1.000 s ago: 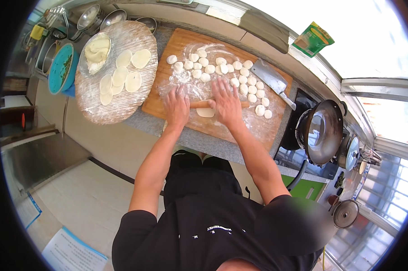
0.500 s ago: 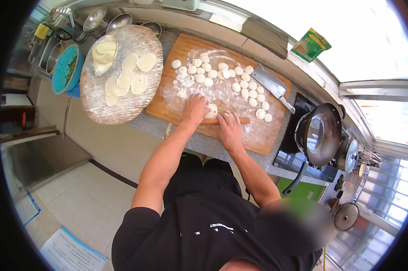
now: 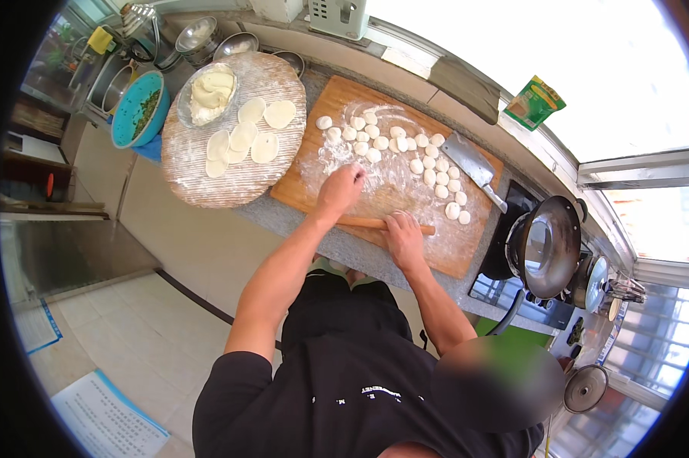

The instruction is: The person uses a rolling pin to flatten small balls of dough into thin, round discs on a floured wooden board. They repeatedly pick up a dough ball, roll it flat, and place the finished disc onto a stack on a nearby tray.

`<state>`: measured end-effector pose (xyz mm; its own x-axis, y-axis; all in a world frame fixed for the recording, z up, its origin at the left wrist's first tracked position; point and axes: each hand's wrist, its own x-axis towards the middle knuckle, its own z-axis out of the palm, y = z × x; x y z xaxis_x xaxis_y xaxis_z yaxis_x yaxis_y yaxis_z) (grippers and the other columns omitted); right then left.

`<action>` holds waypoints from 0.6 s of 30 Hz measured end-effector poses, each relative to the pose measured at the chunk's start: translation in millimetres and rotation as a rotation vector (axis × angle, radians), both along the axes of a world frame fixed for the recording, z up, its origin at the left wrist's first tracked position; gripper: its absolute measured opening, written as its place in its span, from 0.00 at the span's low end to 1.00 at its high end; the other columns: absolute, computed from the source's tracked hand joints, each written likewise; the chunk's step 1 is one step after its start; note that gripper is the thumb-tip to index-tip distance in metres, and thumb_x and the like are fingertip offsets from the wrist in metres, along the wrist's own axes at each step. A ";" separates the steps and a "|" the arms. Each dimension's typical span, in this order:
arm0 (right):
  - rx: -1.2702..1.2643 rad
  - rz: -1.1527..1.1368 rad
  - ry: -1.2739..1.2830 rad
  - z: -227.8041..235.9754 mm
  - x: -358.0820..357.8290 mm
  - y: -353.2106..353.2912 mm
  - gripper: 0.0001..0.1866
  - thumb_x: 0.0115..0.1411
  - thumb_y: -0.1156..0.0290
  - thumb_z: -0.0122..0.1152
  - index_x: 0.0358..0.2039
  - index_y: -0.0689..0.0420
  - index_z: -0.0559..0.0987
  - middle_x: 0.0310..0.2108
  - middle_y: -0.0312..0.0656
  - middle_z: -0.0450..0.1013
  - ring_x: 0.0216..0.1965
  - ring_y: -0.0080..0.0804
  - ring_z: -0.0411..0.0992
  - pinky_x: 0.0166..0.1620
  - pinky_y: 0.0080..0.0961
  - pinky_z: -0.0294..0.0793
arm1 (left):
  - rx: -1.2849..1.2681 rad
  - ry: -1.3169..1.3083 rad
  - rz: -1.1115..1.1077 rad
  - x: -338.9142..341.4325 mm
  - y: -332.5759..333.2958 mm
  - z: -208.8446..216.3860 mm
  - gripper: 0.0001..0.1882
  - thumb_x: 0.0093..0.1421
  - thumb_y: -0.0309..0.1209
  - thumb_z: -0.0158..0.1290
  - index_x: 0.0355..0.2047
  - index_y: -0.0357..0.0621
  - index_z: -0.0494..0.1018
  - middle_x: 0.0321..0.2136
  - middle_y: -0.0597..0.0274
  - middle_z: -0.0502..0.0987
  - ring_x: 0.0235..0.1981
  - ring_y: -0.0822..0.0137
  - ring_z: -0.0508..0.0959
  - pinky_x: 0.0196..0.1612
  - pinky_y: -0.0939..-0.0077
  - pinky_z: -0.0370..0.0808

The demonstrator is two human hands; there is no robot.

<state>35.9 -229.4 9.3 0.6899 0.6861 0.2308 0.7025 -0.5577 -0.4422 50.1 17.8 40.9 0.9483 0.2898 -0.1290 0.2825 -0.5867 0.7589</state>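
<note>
Your left hand (image 3: 340,188) has its fingers bunched above the board (image 3: 451,250); whether they pinch anything is hidden. Your right hand (image 3: 403,230) curls loosely over the pin (image 3: 365,223), which lies along the board's near side. For even rolling, press lightly with a level palm and keep flour under the pin. Beyond, you have about twenty-eight dough balls (image 3: 429,162) and one cleaver (image 3: 466,159). On the round tray (image 3: 188,175) leftward sit seven discs (image 3: 265,148), some overlapping, and one clear bowl (image 3: 184,111).
</note>
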 end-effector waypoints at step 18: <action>-0.004 -0.130 0.082 -2.9 -6.1 5.9 0.20 0.59 0.71 0.72 0.51 0.58 0.80 0.51 0.50 0.77 0.59 0.54 0.75 0.65 0.49 0.73 | 0.169 -0.164 -0.003 25.3 70.5 19.6 0.16 0.72 0.31 0.59 0.57 0.37 0.80 0.57 0.47 0.81 0.54 0.43 0.82 0.61 0.52 0.79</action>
<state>29.9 -223.5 6.4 0.7894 0.5906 0.1676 0.5860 -0.6435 -0.4924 75.4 88.2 60.4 0.9534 0.2917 0.0770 0.1619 -0.7100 0.6853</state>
